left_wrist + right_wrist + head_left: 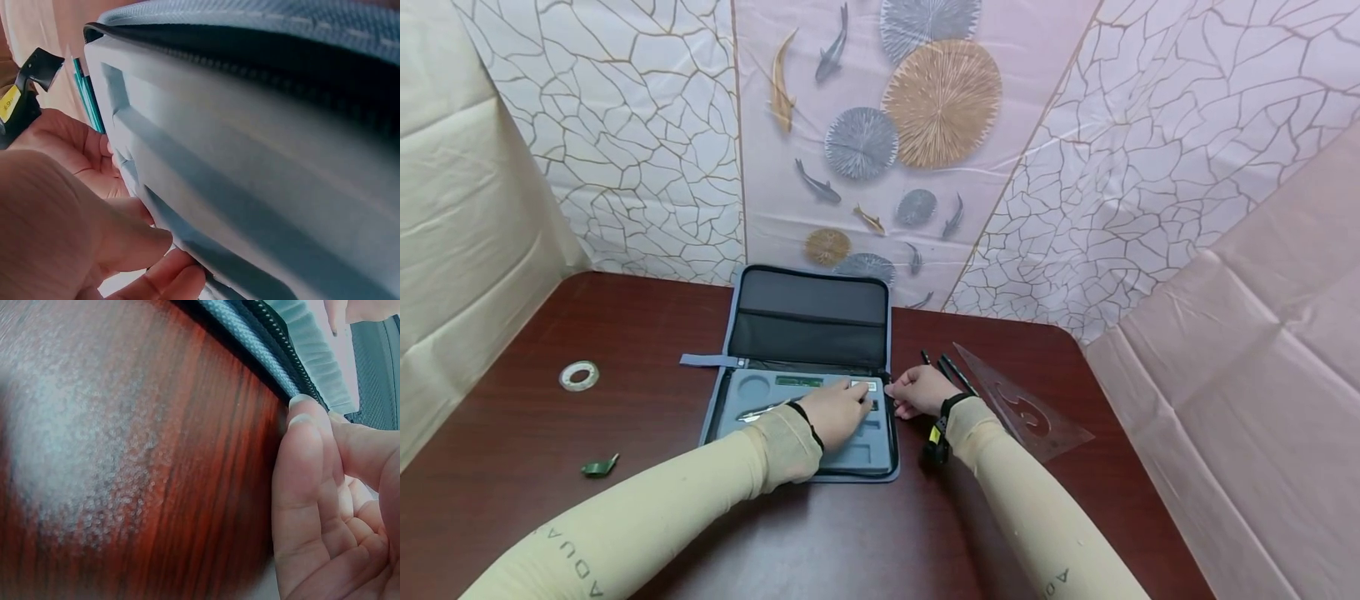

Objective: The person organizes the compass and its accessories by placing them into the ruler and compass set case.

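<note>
Right hand (919,392) pinches blue fabric case (808,335), likely steadying it; left hand (837,414), hold unclear, bends over grey moulded tray (850,458).

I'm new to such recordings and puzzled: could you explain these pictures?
No machine here, just a person's bare left hand and right hand. The wide picture comes from a head camera; the others from a camera on each wrist. On the reddish-brown table lies an open blue-grey fabric case holding a pale, recessed tray. A white ring-shaped roll lies to its left, a clear triangular plastic template to its right. The left hand is over the tray; the right hand is at the case's right edge. Whether either grips anything is unclear.
</note>
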`<control>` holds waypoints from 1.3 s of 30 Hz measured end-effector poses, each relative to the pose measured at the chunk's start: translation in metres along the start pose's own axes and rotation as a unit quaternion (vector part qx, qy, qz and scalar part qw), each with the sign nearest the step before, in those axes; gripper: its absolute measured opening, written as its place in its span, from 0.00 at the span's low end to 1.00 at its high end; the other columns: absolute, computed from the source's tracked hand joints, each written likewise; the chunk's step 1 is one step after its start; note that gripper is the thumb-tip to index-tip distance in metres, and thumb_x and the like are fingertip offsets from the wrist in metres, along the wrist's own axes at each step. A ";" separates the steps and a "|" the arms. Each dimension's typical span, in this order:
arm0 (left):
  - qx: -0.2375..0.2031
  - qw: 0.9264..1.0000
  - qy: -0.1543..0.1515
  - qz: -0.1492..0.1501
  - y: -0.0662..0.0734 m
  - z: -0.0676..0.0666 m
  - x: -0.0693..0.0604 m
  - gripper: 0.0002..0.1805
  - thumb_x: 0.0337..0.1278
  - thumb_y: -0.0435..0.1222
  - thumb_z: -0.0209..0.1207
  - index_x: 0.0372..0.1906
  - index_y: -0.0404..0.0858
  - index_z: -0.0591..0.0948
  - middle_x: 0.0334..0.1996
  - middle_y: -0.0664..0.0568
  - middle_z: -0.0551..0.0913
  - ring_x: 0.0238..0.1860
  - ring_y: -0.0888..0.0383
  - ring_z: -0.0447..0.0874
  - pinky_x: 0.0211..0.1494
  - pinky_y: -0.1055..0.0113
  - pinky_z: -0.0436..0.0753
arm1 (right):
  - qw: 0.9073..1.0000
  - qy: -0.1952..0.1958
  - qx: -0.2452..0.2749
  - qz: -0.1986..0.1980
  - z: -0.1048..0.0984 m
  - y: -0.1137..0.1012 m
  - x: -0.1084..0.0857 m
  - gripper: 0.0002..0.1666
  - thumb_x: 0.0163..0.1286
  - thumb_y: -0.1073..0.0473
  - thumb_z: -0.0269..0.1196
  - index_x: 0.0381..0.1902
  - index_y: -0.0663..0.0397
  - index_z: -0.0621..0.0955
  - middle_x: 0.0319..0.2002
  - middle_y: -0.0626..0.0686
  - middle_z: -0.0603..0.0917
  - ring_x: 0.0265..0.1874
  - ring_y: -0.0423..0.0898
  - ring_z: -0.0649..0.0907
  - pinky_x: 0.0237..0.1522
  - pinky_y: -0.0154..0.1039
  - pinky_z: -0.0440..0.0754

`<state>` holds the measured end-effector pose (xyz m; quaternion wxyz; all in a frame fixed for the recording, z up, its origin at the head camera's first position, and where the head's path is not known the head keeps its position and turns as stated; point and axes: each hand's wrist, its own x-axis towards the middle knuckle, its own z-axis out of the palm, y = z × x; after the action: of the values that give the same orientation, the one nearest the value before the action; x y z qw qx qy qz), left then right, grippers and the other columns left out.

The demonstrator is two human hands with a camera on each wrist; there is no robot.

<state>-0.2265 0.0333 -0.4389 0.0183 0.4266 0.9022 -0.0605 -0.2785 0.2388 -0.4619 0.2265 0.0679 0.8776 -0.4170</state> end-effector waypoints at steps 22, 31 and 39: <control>-0.277 0.945 0.092 -0.150 -0.112 -0.001 -0.117 0.20 0.64 0.33 0.58 0.59 0.31 0.77 0.56 0.38 0.75 0.58 0.42 0.72 0.58 0.45 0.72 | 1.000 0.009 0.014 -0.002 0.001 0.004 0.003 0.13 0.68 0.55 0.64 0.32 0.61 0.80 0.29 0.56 0.83 0.22 0.44 0.83 0.29 0.37 0.83; -0.234 0.930 0.094 -0.266 -0.163 0.023 -0.179 0.29 0.61 0.37 0.61 0.65 0.32 0.70 0.65 0.29 0.60 0.61 0.29 0.57 0.57 0.32 0.60 | 1.000 0.005 0.012 -0.009 0.001 0.003 0.003 0.13 0.69 0.55 0.63 0.32 0.61 0.80 0.28 0.55 0.82 0.21 0.43 0.82 0.29 0.37 0.83; -0.190 0.929 0.062 -0.311 -0.190 0.035 -0.212 0.32 0.60 0.39 0.60 0.66 0.28 0.67 0.65 0.27 0.58 0.58 0.21 0.55 0.51 0.30 0.60 | 1.000 0.004 0.004 -0.006 0.002 0.002 0.004 0.13 0.69 0.55 0.64 0.32 0.61 0.80 0.28 0.55 0.83 0.22 0.43 0.83 0.29 0.37 0.83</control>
<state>-0.2393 -0.2527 -0.4379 0.0230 0.1162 0.9836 0.1362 -0.2804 0.2388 -0.4661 0.2196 0.0652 0.8772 -0.4220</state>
